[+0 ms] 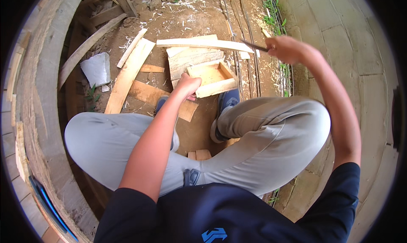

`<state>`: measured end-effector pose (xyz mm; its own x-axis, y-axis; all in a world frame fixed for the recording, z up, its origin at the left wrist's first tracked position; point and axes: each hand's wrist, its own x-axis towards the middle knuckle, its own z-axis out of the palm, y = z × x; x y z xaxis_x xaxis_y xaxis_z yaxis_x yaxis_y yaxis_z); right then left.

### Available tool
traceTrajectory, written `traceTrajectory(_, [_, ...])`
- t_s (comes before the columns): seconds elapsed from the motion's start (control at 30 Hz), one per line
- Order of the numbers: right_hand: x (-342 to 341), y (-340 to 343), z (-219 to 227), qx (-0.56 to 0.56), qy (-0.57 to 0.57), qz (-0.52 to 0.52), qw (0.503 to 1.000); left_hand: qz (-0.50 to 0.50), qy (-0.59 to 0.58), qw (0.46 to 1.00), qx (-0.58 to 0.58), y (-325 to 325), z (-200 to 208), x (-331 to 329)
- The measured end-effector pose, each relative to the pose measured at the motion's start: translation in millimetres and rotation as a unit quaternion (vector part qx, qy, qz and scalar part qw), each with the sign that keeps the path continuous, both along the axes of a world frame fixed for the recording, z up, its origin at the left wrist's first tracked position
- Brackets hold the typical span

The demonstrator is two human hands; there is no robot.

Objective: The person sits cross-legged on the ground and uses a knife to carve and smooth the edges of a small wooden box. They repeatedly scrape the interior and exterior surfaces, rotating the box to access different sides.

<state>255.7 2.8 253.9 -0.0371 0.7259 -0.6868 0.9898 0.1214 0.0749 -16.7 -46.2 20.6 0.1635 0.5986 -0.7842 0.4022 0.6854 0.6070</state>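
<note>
A small open-topped box of pale wood (217, 87) sits tilted between my knees, at the edge of some boards. My left hand (188, 86) is closed on its left corner, fingers curling underneath. Out to the right, my right hand (282, 49) is raised and wrapped around one end of a slim dark blade-like tool (255, 46). The tool points left, apart from the box; its exact kind is not clear. Beneath and behind the box lie flat pale boards (186, 61), with a long narrow strip of wood (199, 43) across their far side.
Long planks (127, 79) and a brown board (146, 91) lie on the dirt at left, near a whitish stone block (96, 69). Dark rods (250, 69) run along the ground at right, beside a block wall (360, 73). A thick timber beam (42, 115) borders the left. Wood shavings litter the ground.
</note>
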Motion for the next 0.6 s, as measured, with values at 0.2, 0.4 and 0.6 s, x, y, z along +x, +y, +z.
traceTrajectory(0.2, [75,-17,-131,0.074,0.157,0.075,0.982,0.029,-0.033,0.997,-0.065,-16,-2,18])
traceTrajectory(0.4, [57,-19,-166,0.072,0.194,-0.004,0.978,0.093,-0.11,0.985,-0.09,-38,-31,28])
traceTrajectory(0.6, [60,-13,-163,0.04,0.23,-0.087,0.968,0.097,-0.08,0.987,-0.103,-47,-6,33])
